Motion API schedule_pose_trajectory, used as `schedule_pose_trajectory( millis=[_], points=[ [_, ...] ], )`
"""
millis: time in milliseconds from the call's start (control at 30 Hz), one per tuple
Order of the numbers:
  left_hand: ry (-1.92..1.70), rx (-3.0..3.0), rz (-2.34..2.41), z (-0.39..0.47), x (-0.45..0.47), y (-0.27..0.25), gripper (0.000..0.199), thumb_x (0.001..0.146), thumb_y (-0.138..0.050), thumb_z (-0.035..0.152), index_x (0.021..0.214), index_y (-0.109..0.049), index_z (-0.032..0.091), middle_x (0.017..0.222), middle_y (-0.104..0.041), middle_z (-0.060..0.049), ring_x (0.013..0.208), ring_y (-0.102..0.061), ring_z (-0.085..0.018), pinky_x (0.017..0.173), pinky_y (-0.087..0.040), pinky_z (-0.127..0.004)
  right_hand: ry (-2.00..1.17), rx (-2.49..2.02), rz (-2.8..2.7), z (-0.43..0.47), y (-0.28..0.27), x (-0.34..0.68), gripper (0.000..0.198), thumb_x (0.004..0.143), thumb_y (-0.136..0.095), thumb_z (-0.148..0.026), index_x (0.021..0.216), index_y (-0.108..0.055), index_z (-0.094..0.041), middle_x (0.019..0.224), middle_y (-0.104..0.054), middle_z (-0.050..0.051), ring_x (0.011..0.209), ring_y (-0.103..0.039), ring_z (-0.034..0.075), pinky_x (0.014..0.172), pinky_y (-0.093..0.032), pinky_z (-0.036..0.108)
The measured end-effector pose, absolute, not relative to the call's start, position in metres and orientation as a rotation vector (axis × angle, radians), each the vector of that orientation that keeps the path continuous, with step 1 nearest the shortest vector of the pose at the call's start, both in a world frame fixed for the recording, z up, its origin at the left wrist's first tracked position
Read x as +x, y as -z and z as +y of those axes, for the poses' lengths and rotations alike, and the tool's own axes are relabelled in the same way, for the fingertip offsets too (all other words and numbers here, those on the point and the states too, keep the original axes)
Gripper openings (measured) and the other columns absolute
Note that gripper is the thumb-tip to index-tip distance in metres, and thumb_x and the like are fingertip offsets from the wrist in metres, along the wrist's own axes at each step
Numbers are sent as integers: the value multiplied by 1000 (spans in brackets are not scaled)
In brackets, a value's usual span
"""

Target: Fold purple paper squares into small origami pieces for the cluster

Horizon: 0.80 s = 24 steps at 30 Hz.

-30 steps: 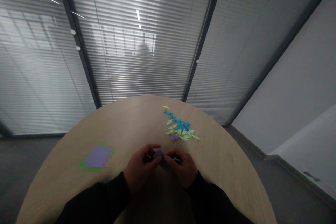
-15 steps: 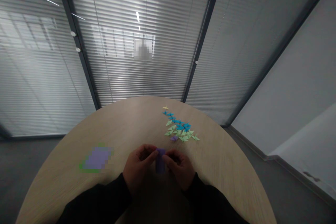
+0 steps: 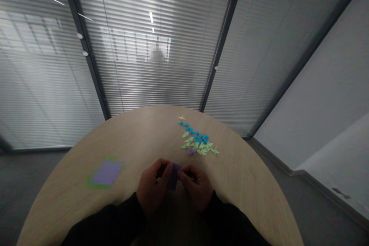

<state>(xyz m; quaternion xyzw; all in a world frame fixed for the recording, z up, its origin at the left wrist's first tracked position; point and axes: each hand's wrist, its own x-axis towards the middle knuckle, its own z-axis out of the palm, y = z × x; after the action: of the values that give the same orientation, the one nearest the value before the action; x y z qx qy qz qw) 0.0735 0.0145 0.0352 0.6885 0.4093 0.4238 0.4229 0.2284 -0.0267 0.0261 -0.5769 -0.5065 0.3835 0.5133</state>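
Note:
A small folded piece of purple paper (image 3: 173,178) is held between my two hands over the near part of the table. My left hand (image 3: 153,185) pinches its left side, thumb on the face towards me. At its upper right edge, the thumb and fingertips of my right hand (image 3: 197,186) are closed on it. The paper tilts slightly, its lower end leaning left. Just beyond my hands lies a purple origami crane (image 3: 191,152), beside a group of green cranes (image 3: 202,147) and blue cranes (image 3: 197,137).
The round wooden table (image 3: 138,130) has a yellow crane (image 3: 181,118) near its far edge. On the left lies a blurred stack of purple and green paper (image 3: 106,173). Glass partitions with blinds (image 3: 155,84) stand behind, and a white wall (image 3: 325,103) is at right.
The purple paper has turned from upright to a slight tilt. My left thumb has moved up along it and my left hand has shifted slightly right; the cranes stay put.

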Motion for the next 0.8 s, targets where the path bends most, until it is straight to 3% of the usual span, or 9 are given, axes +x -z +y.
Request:
schedule_pose_trajectory(
  millis=[800],
  points=[
    [-1059, 1940, 1084, 16, 72, -36, 26, 94, -48, 39, 87, -63, 20, 66, -67, 0, 55, -60, -15, 54, -42, -24, -972, -1358, -1234, -25, -21, 229, 34, 76, -67, -52, 71, -59, -19, 57, -46, -5, 52, -41, 11, 47, -33, 22]
  ],
)
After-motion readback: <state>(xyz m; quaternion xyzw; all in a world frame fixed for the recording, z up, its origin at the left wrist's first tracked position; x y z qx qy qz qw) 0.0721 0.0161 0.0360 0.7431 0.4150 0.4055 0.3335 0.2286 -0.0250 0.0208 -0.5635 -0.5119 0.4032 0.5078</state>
